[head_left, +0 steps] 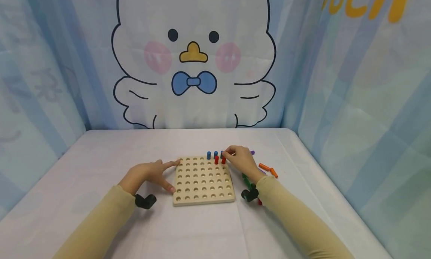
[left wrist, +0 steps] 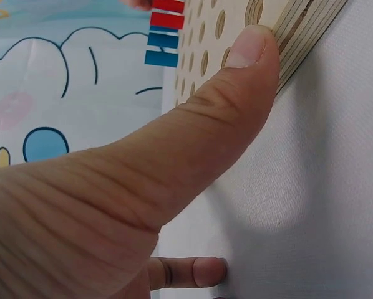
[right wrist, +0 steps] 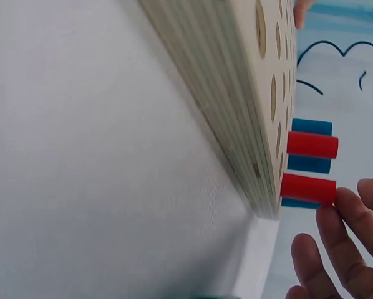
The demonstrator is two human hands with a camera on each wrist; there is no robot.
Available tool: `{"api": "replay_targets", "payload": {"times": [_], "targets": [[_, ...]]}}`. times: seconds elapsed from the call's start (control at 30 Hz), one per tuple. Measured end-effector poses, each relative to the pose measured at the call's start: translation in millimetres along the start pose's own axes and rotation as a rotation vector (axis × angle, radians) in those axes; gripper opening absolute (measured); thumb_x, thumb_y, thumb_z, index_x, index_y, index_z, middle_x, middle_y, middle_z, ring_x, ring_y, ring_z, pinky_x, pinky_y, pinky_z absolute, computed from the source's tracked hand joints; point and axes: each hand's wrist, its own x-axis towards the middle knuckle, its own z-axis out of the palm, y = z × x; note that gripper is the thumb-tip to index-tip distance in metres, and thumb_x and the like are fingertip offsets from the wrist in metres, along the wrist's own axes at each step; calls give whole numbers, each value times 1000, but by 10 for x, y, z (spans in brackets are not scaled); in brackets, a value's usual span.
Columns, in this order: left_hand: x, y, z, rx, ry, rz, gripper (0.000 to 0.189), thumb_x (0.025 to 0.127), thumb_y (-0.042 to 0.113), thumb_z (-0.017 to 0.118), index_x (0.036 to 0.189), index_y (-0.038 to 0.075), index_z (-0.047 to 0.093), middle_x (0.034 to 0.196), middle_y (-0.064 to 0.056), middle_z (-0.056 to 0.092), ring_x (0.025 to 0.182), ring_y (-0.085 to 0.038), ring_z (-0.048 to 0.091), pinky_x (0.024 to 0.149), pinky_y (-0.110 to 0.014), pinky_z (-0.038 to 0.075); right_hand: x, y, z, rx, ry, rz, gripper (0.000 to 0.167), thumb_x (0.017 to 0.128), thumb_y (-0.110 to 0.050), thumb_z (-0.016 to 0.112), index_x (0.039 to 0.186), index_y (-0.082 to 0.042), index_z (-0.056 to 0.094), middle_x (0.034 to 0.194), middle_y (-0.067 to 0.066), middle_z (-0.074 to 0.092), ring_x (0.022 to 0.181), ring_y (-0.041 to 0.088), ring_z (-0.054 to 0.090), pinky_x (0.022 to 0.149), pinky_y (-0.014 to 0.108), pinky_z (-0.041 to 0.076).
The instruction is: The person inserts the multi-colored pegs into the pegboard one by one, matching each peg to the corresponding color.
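Note:
A square wooden pegboard [head_left: 203, 201] with rows of round holes lies on the table. Three blue pegs [head_left: 208, 155] stand along its far edge at the right. Two red pegs [head_left: 216, 160] stand in the row in front of them. My left hand [head_left: 151, 173] rests at the board's left side, index finger at the far corner and thumb on the near part of the edge. At the far right corner, my right hand [head_left: 241, 161] has its fingertips [right wrist: 345, 198] at the top end of the right red peg [right wrist: 308, 188]. The thumb is a little apart from that peg.
Loose pegs lie right of the board: orange pegs [head_left: 264, 167], a purple peg [head_left: 252, 152], and green pegs [head_left: 247, 183] partly hidden by the right wrist. A red piece [head_left: 260, 202] shows beside the right sleeve. A printed curtain [head_left: 193, 109] stands behind the table.

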Motion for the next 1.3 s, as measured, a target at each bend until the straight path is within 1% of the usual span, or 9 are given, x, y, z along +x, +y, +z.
{"api": "replay_targets", "payload": {"times": [0.1,0.23,0.47,0.53,0.67,0.77,0.9,1.07,1.3], "targets": [[-24,4,-13,-3,2,2,118,73,67,83,166,32,20,164,-39,18,148,-63,24,111,-81,24,-2,42,-61,-1,-14,8,23,102,-36,65,106,-17,77,108,1,75,98,21,63,88,40,54],[-52,12,-24,1,4,3,118,73,68,83,166,31,20,163,-40,18,148,-63,23,112,-80,24,-28,90,-174,-15,-49,14,23,102,-35,65,106,-15,76,106,2,74,94,21,61,85,38,54],[-62,20,-23,0,0,7,118,73,68,82,166,31,21,163,-40,18,148,-63,23,112,-80,24,-184,167,-410,-83,-183,36,23,102,-30,67,107,-10,76,103,5,73,89,21,60,87,37,55],[-69,22,-25,-3,-2,7,117,74,67,83,166,30,21,163,-40,18,148,-63,23,112,-80,24,-253,183,-464,-117,-213,39,20,100,-29,68,106,-11,75,101,5,72,87,20,61,83,35,55],[-76,22,-29,-2,-3,11,117,75,66,82,166,29,20,163,-40,18,148,-63,23,112,-80,24,-417,194,-544,-197,-261,54,15,97,-26,73,103,-13,74,93,2,69,80,18,60,71,29,54],[-73,23,-24,1,-3,15,117,75,67,82,166,30,20,163,-40,19,148,-63,24,112,-79,25,-576,190,-601,-265,-301,60,13,93,-23,76,101,-13,72,89,1,68,75,16,60,66,29,51],[-67,28,-21,1,-1,18,117,74,67,82,166,30,20,163,-40,18,148,-63,23,112,-79,24,-798,177,-654,-357,-323,49,14,90,-20,79,100,-15,71,86,-1,66,70,15,60,63,30,49],[-55,20,-25,3,6,24,117,74,67,82,166,31,20,163,-41,17,148,-64,23,112,-80,24,-998,181,-651,-416,-311,40,14,88,-15,79,99,-16,71,77,-2,62,61,14,58,59,29,46],[-53,27,-22,-2,-2,8,118,73,68,83,166,32,20,163,-40,18,148,-64,23,111,-81,24,-1140,199,-624,-447,-323,31,18,84,-9,83,91,-14,67,79,-1,60,68,15,56,61,28,50]]}}
